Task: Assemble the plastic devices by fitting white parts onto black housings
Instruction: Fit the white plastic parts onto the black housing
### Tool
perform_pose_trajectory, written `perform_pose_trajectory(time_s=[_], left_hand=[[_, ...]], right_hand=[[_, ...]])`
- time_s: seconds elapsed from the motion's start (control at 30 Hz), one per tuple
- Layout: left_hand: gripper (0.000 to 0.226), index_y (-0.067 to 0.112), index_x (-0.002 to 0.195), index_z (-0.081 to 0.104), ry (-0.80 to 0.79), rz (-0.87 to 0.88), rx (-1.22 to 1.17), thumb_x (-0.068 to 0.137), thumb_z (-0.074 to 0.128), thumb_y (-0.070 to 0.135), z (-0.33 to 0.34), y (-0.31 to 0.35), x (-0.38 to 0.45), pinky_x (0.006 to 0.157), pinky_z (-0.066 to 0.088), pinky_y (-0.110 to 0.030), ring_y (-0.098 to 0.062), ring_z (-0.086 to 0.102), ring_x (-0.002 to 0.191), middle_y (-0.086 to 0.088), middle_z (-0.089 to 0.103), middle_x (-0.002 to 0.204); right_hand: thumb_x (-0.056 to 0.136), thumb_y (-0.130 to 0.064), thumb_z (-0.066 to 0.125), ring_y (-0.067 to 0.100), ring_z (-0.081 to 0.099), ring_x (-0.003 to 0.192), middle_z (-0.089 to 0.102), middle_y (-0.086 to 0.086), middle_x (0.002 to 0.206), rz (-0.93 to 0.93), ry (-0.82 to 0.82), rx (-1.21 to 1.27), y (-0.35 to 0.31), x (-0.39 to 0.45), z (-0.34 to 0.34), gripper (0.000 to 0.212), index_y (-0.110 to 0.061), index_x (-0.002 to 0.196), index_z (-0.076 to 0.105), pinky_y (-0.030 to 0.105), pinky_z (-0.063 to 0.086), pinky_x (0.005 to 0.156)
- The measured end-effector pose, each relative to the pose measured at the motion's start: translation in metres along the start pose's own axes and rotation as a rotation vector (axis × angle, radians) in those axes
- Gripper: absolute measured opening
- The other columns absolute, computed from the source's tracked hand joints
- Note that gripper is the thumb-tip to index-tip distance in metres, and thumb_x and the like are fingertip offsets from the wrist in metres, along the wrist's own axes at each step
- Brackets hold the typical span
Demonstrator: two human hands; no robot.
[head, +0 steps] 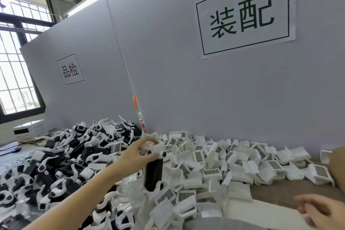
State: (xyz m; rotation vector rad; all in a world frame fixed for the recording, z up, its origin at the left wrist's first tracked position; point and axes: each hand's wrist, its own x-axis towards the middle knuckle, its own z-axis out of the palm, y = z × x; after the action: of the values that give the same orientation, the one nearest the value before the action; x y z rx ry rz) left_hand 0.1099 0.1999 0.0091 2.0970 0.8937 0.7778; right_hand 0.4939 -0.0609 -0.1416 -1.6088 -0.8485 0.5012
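My left hand (137, 152) reaches forward over the table and grips a device (154, 171) by its upper end: a black housing with white parts at its top and bottom. The device hangs roughly upright above the seam between two heaps. On the left lies a heap of black-and-white assembled devices (61, 162). On the right lies a heap of loose white parts (214, 166) with dark grilles. My right hand (317, 211) is at the bottom right, blurred, fingers loosely curled, with nothing visible in it.
A white partition wall (186, 89) with two paper signs stands right behind the heaps. A white box-shaped instrument (29, 129) with cables sits at the far left by the window. A brown cardboard edge (337, 166) rises at the right, beside a bare brown strip of table (276, 192).
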Motion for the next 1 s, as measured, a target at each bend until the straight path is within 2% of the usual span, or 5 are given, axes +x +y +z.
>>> perform_pose_trajectory(time_s=[0.4,0.63,0.7,0.83,1.0], left_hand=[[0.024,0.014,0.104,0.067,0.031,-0.252,-0.705,0.091,0.065,0.034,0.158,0.090,0.021,0.056,0.054,-0.032,-0.022,0.067,0.064,-0.009,0.073,0.093],[0.041,0.038,0.125,0.057,0.020,-0.350,-0.993,0.090,0.068,0.019,0.298,0.100,-0.019,0.061,0.055,-0.034,-0.027,0.066,0.093,-0.013,0.062,0.123],[0.057,0.046,0.134,0.050,-0.009,-0.284,-0.974,0.089,0.070,0.016,0.304,0.096,-0.020,0.063,0.055,-0.030,-0.021,0.068,0.093,-0.015,0.057,0.130],[0.056,0.046,0.125,0.058,-0.138,-0.169,-0.950,0.083,0.078,0.014,0.298,0.093,-0.019,0.066,0.057,-0.028,-0.018,0.072,0.080,-0.010,0.073,0.100],[0.057,0.036,0.114,0.052,-0.139,-0.036,-0.697,0.073,0.089,0.022,0.292,0.091,-0.015,0.066,0.057,-0.026,-0.013,0.066,0.075,-0.012,0.071,0.100]], right_hand=[[0.090,0.010,0.059,0.018,0.063,0.056,0.073,0.004,0.060,0.051,0.138,-0.001,-0.045,-0.013,0.006,0.028,-0.008,0.077,0.075,0.011,0.048,0.048],[0.108,-0.025,0.036,0.038,0.060,0.111,0.063,0.026,0.124,0.270,0.004,0.372,-0.065,-0.017,-0.002,0.043,0.004,0.107,0.067,0.036,0.043,0.070],[0.100,-0.035,0.044,0.020,0.061,0.122,0.059,0.019,0.137,0.267,-0.061,0.394,-0.065,-0.014,0.000,0.049,0.003,0.123,0.064,0.029,0.043,0.069],[0.088,-0.025,0.062,0.018,0.073,0.094,0.077,0.009,0.103,0.068,-0.094,0.256,-0.051,-0.020,-0.004,0.024,-0.018,0.106,0.075,0.033,0.051,0.084],[0.098,-0.019,0.056,0.015,0.072,0.080,0.076,0.011,0.088,0.044,-0.017,0.231,-0.049,-0.020,-0.005,0.025,-0.018,0.087,0.078,0.018,0.051,0.064]])
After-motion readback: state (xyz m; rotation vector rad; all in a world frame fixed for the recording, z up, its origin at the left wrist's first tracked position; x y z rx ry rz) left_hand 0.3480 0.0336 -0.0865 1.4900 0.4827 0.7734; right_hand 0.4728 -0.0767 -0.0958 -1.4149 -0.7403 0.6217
